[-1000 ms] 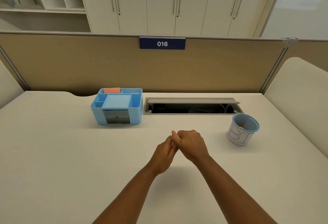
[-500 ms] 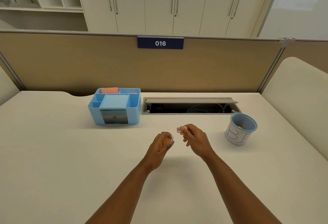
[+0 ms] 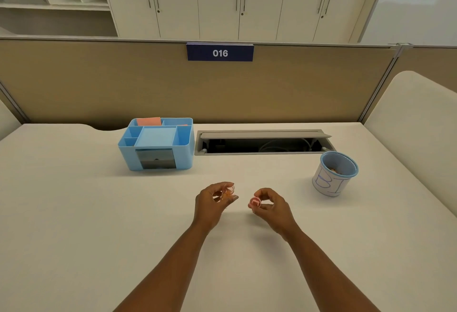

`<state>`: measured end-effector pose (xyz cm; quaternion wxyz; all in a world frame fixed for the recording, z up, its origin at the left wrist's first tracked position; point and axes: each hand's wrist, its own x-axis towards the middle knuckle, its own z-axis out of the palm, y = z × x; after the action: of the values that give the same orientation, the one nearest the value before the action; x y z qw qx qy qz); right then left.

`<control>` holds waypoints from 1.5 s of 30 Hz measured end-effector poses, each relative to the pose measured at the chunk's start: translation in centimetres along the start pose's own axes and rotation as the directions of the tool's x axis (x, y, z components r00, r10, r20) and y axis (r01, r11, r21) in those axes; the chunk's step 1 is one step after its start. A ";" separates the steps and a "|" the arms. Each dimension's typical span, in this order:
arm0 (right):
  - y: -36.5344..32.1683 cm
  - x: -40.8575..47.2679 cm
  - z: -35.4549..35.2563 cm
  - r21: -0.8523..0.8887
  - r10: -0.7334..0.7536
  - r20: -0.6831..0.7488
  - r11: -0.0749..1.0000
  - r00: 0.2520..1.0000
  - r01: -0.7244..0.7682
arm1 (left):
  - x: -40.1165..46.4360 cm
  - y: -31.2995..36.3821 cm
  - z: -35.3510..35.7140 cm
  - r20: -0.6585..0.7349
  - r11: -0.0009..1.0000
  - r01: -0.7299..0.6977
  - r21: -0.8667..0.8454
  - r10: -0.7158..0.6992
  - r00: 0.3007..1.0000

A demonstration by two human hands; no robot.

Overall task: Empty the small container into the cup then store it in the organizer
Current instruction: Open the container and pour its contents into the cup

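Note:
My left hand (image 3: 214,203) holds a small clear container (image 3: 228,192) with orange bits inside, pinched between thumb and fingers above the desk's middle. A short gap to its right, my right hand (image 3: 269,206) pinches the container's small round pinkish lid (image 3: 255,203). The white paper cup (image 3: 332,174) with a blue rim and blue scribbles stands tilted-looking at the right, with something small inside. The blue desk organizer (image 3: 156,144), with several compartments and a grey drawer front, stands at the back left.
An open grey cable tray (image 3: 264,142) is sunk into the white desk (image 3: 74,213) between the organizer and the cup. A tan partition with a "016" sign (image 3: 220,52) closes the back. Pink notes (image 3: 148,121) sit in the organizer's rear compartment.
My hands were joined together on the container; they have pulled apart, the lid coming off in my right hand while the left keeps the container.

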<state>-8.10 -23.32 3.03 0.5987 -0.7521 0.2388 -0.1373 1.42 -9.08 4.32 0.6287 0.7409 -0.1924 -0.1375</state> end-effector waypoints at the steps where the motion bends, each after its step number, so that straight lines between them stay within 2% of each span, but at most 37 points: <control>1: 0.3 -0.1 0.1 -0.037 -0.021 -0.008 0.999 1.000 0.021 | 0.0 0.0 0.1 -0.002 1.000 0.004 0.007 -0.004 1.000; 5: 1.2 -0.3 0.4 -0.151 -0.048 0.036 0.987 0.998 0.053 | 0.1 -0.1 0.3 0.019 0.999 0.005 0.043 -0.006 1.000; 10: 2.2 0.1 0.2 -0.434 -0.103 0.054 0.893 0.993 0.116 | 0.2 0.0 0.6 0.026 0.998 -0.005 0.056 0.004 1.000; 17: 3.4 -0.1 -0.7 -0.596 -0.044 0.009 0.802 0.999 0.041 | 0.1 0.3 1.0 -0.038 0.992 0.000 0.123 0.005 0.999; 24: 3.5 -0.1 -1.1 -0.641 0.011 0.046 0.767 0.999 0.022 | 0.0 1.3 1.8 -0.032 0.985 -0.006 0.170 0.012 0.999; 27: 2.9 -0.2 -1.4 -0.578 0.003 0.005 0.816 1.000 0.001 | 0.1 1.9 2.0 -0.035 0.986 -0.018 0.168 0.025 0.999; 30: 1.5 -0.3 -1.7 -0.359 -0.114 -0.186 0.932 0.976 0.041 | 0.2 2.6 2.2 -0.041 0.985 -0.033 0.172 0.041 0.998; 32: -0.1 -0.5 -1.5 -0.226 -0.157 -0.213 0.968 0.964 0.108 | 0.2 3.2 2.6 -0.035 0.983 -0.050 0.175 0.057 0.998; 35: -2.3 -0.7 -0.7 -0.177 -0.212 -0.137 0.966 0.967 0.187 | 0.1 4.2 3.3 -0.010 0.979 -0.103 0.176 0.107 0.994; 37: -3.1 -1.0 -0.2 -0.147 -0.228 -0.143 0.967 0.963 0.207 | -0.1 5.0 3.9 0.011 0.978 -0.129 0.162 0.129 0.992; 42: -3.8 -1.8 -1.2 -0.069 -0.269 -0.273 0.963 0.923 0.260 | -0.5 6.8 5.5 0.028 0.986 -0.148 0.074 0.146 0.989; 45: -4.1 -2.4 -2.5 -0.069 -0.306 -0.344 0.951 0.888 0.301 | -0.8 7.6 6.6 0.087 0.985 -0.160 0.058 0.155 0.984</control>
<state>-10.63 -23.47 7.76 0.5126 -0.7476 0.2221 -0.3591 -3.06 -15.59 10.65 0.6048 0.7371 -0.2803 -0.1113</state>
